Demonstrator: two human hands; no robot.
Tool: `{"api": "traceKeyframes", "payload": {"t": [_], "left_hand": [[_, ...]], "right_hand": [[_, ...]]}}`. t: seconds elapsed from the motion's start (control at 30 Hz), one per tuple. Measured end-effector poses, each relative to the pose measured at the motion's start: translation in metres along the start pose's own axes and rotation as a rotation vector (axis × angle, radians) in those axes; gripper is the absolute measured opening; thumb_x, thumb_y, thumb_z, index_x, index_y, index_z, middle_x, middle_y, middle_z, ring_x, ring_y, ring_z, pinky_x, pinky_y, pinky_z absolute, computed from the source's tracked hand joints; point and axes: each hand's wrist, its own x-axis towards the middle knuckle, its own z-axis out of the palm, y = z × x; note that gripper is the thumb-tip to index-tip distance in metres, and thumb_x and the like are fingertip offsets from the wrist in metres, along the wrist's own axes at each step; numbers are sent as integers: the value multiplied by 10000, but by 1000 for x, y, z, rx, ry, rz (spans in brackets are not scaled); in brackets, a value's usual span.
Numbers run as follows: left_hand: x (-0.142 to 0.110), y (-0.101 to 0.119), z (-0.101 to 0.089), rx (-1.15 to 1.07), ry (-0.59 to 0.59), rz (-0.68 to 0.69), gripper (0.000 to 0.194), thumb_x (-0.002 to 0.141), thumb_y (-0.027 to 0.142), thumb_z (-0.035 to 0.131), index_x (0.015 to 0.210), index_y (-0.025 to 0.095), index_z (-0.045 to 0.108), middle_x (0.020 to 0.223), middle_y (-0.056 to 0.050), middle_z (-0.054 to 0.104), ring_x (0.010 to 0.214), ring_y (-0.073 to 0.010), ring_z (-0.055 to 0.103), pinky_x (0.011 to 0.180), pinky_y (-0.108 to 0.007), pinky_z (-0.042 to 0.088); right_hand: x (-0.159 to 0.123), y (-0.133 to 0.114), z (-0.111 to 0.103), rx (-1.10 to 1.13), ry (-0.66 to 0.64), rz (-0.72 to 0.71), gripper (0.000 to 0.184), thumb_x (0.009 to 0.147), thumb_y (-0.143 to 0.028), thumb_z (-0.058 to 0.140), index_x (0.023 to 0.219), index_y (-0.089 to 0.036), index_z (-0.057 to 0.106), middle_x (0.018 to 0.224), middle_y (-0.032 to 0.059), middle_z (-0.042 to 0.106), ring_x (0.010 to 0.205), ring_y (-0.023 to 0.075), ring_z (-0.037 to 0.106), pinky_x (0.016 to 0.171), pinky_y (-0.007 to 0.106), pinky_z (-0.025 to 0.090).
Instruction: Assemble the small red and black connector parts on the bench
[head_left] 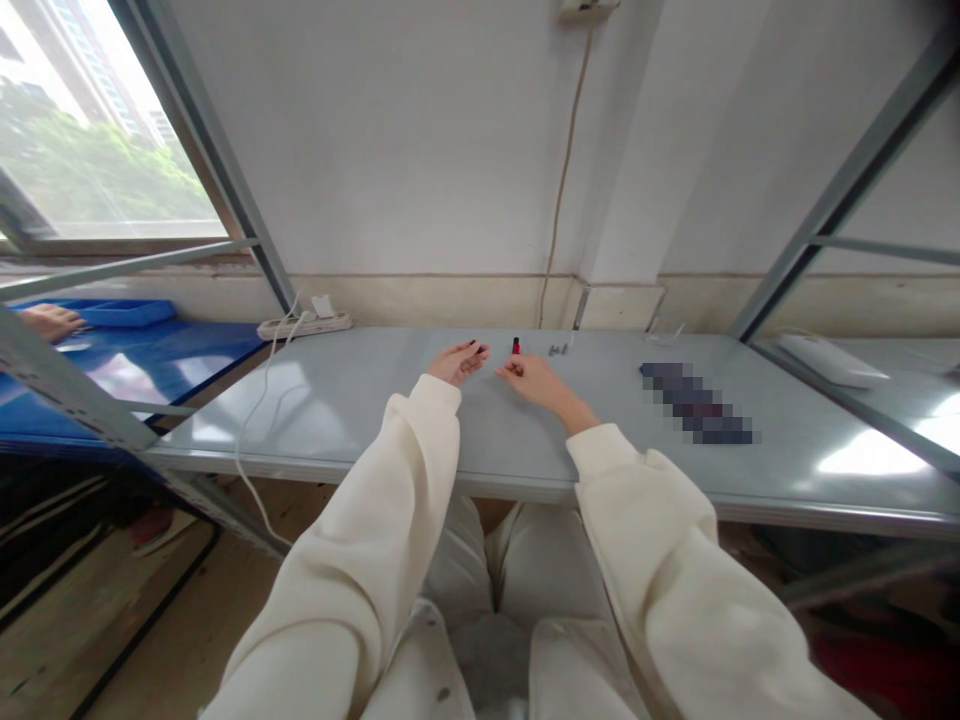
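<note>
My left hand (pixel 456 363) is above the grey table, thumb and fingers partly curled together. Small dark spots show at its fingertips; what they belong to is too small to make out. Just to the right, my right hand (pixel 529 378) has its thumb and fingers pinched together, and anything between them is hidden. The hands are close but apart. Behind my right hand stands a small red bottle-like thing with a black top (pixel 516 346). Several small grey metal-looking pieces (pixel 558 350) lie to its right.
On the grey table (pixel 405 430), a blurred-out dark flat object (pixel 697 405) lies at the right. A white power strip (pixel 307 325) with a cable is at the back left. Another person's hand (pixel 51 322) is near a blue tray (pixel 131 312). Metal frame posts flank the table.
</note>
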Motion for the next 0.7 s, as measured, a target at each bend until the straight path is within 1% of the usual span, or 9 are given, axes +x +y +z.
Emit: {"api": "traceKeyframes", "payload": {"t": [0.07,0.17,0.33,0.47,0.6,0.7], "left_hand": [[-3,0,2,39,-57,-29,68,674,122,639,730,111,603,683,-33,656,561,-72,602,647,-202,482],[-4,0,4,47,-66,-21,58,682,121,632,732,118,603,607,-6,637,539,-69,598,625,-191,479],[-3,-1,5,35,-84,7,53,682,109,632,730,113,611,641,-26,646,608,-79,616,676,-207,492],[-5,-1,6,44,-93,27,99,639,111,671,724,105,620,656,-34,647,637,-88,621,708,-221,494],[-4,-2,5,106,-167,30,174,600,142,704,754,107,632,656,-37,647,618,-100,619,666,-228,496],[-2,-4,3,158,-191,24,187,590,164,712,753,116,636,695,-40,656,569,-90,603,633,-234,491]], "right_hand": [[0,-2,-1,30,15,15,292,798,-398,423,668,-155,523,548,2,536,529,106,455,542,221,324],[1,-3,-3,58,20,22,319,832,-387,367,667,-158,514,563,3,543,540,105,467,573,221,336],[3,-1,-3,79,60,11,390,861,-385,302,598,-166,490,637,18,575,614,100,503,642,212,348],[3,-1,-4,105,105,12,371,845,-416,318,641,-168,503,569,-4,541,567,101,487,609,213,355],[2,-3,-5,131,135,17,350,825,-427,347,641,-169,495,550,-7,529,539,98,474,588,216,359],[2,-2,-4,159,155,16,329,811,-435,367,655,-173,489,546,-12,522,527,98,472,581,219,360]]}}
